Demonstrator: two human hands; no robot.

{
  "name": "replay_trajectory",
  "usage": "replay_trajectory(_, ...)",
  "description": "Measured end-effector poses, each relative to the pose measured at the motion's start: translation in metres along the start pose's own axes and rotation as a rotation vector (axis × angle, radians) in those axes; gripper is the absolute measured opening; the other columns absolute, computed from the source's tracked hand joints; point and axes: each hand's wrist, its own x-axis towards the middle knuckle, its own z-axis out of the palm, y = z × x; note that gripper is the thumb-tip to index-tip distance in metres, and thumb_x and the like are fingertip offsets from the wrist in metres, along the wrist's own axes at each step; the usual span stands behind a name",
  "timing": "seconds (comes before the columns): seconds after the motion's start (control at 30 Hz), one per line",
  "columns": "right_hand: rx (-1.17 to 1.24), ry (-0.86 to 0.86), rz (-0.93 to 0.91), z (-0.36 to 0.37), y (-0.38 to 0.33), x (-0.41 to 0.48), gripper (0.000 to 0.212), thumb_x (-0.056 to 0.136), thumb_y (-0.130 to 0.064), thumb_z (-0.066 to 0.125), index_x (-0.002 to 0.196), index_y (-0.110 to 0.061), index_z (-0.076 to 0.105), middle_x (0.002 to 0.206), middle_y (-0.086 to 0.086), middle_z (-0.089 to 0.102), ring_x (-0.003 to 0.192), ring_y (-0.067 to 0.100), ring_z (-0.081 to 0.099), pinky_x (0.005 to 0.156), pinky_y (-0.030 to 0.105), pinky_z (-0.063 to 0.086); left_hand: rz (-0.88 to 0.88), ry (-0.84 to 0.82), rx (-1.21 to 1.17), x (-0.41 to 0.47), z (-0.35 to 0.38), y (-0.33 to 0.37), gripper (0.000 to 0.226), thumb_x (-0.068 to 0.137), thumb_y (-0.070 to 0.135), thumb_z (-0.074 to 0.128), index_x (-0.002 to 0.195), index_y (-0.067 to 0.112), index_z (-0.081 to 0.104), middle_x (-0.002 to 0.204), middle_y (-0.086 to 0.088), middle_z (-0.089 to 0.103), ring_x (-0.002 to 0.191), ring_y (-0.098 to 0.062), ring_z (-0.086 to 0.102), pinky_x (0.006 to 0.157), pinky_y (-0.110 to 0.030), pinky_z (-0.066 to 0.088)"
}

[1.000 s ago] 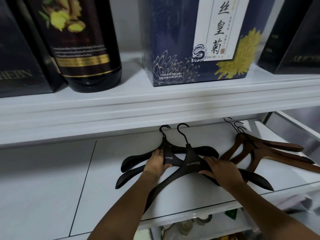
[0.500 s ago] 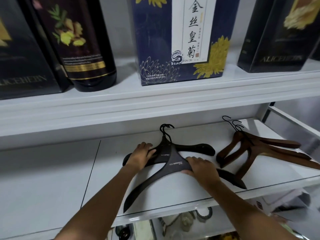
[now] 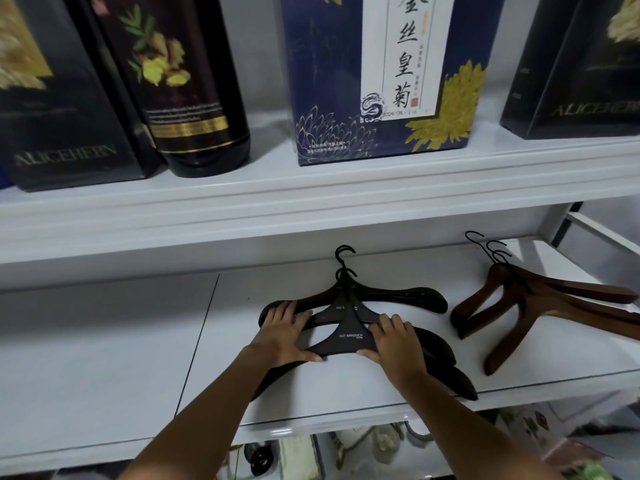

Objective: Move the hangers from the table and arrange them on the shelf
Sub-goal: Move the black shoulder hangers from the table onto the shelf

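as the stacked black hangers (image 3: pixel 349 336) lie under both, left hand (image 3: pixel 282 332) and right hand (image 3: pixel 398 336) rest flat, grip wide.

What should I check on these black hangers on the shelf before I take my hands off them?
1. Black hangers lying flat on the shelf: ok.
2. Hooks all pointing toward the back: ok.
3. Arms squared up in one stack: not ok, they fan apart on the right.
4. Gap to the brown hangers: ok, the two groups are apart.
5. Lowest right tip inside the shelf's front edge: cannot tell, it lies very near the edge.
6. Left hand and right hand both resting on the stack: ok.
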Motion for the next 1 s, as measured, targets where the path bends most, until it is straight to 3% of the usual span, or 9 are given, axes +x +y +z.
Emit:
replay_trajectory(0.13, -0.008, -0.015, -0.011, 0.000, -0.002, 0.006, 0.063, 0.043, -0.067, 0.081, 0.078, -0.015, 0.071, 0.078, 0.006, 0.062, 0.069, 0.024, 0.059, 0.060, 0.034, 0.050, -0.024, 0.028, 0.090, 0.004, -0.003, 0.005, 0.144, 0.024, 0.099, 0.001, 0.150, 0.030, 0.010, 0.158, -0.012, 0.003, 0.144, -0.031, 0.004, 0.117, -0.041, 0.003)
replay_trajectory(0.3, 0.011, -0.129, 0.037, -0.001, 0.002, 0.012, 0.086, 0.041, -0.073, 0.076, 0.101, -0.011, 0.071, 0.104, 0.017, 0.066, 0.089, 0.035, 0.065, 0.082, 0.046, 0.053, -0.055, 0.000, 0.197, 0.009, 0.006, 0.012, 0.102, 0.072, 0.082, 0.041, 0.150, 0.026, 0.009, 0.157, -0.020, -0.002, 0.145, -0.033, -0.002, 0.117, -0.042, -0.003)
replay_trajectory(0.37, -0.022, -0.192, 0.056, 0.003, 0.011, 0.014, 0.096, 0.047, -0.081, 0.065, 0.110, -0.009, 0.069, 0.114, 0.025, 0.062, 0.101, 0.042, 0.061, 0.096, 0.055, 0.042, -0.073, 0.006, 0.232, 0.011, 0.010, 0.013, 0.098, 0.074, 0.081, 0.039, 0.150, 0.028, 0.006, 0.157, -0.020, -0.004, 0.146, -0.034, -0.005, 0.118, -0.043, -0.003)
replay_trajectory(0.43, -0.033, -0.263, 0.091, 0.005, 0.021, 0.018, 0.102, 0.059, -0.086, 0.038, 0.119, -0.008, 0.065, 0.120, 0.032, 0.057, 0.111, 0.047, 0.055, 0.102, 0.059, 0.027, -0.091, 0.009, 0.254, 0.011, 0.014, 0.016, 0.096, 0.076, 0.081, 0.034, 0.150, 0.029, 0.004, 0.157, -0.021, -0.005, 0.145, -0.035, -0.006, 0.118, -0.044, -0.002)
replay_trajectory(0.5, -0.007, -0.320, 0.106, 0.011, 0.029, 0.023, 0.108, 0.060, -0.084, 0.021, 0.122, -0.007, 0.062, 0.120, 0.035, 0.055, 0.113, 0.050, 0.053, 0.101, 0.061, 0.025, -0.106, -0.006, 0.270, 0.011, 0.015, 0.021, 0.094, 0.078, 0.081, 0.028, 0.150, 0.029, 0.000, 0.156, -0.022, -0.007, 0.145, -0.036, -0.008, 0.118, -0.045, -0.002)
replay_trajectory(0.6, 0.033, -0.376, 0.094, 0.016, 0.032, 0.027, 0.108, 0.060, -0.083, 0.020, 0.122, -0.007, 0.063, 0.118, 0.035, 0.057, 0.111, 0.051, 0.055, 0.093, 0.064, 0.040, -0.128, -0.009, 0.277, 0.014, 0.017, 0.026, 0.092, 0.079, 0.081, 0.023, 0.151, 0.028, -0.001, 0.155, -0.025, -0.008, 0.145, -0.038, -0.008, 0.117, -0.045, -0.002)
replay_trajectory(0.73, 0.011, -0.338, 0.113, 0.016, 0.037, 0.032, 0.112, 0.062, -0.085, 0.012, 0.124, -0.007, 0.062, 0.120, 0.034, 0.057, 0.111, 0.050, 0.055, 0.086, 0.065, 0.045, -0.141, -0.010, 0.278, 0.017, 0.018, 0.030, 0.092, 0.079, 0.082, 0.020, 0.150, 0.028, -0.001, 0.154, -0.028, -0.007, 0.144, -0.040, -0.007, 0.117, -0.045, -0.001)
replay_trajectory(0.87, -0.048, -0.325, 0.102, 0.009, 0.044, 0.038, 0.131, 0.048, -0.088, -0.009, 0.149, -0.013, 0.026, 0.150, 0.031, 0.023, 0.138, 0.048, 0.022, 0.104, 0.062, 0.027, -0.145, 0.007, 0.249, 0.017, 0.019, 0.033, 0.090, 0.079, 0.081, 0.020, 0.150, 0.029, 0.001, 0.154, -0.029, -0.008, 0.144, -0.040, -0.008, 0.117, -0.045, 0.000)
replay_trajectory(1.0, 0.033, -0.392, 0.102, 0.025, 0.044, 0.036, 0.111, 0.061, -0.085, 0.011, 0.116, -0.006, 0.068, 0.120, 0.031, 0.059, 0.111, 0.049, 0.056, 0.076, 0.060, 0.050, -0.140, 0.012, 0.212, 0.014, 0.020, 0.034, 0.088, 0.082, 0.079, 0.021, 0.150, 0.029, -0.002, 0.155, -0.026, -0.004, 0.145, -0.037, -0.004, 0.117, -0.044, 0.000)
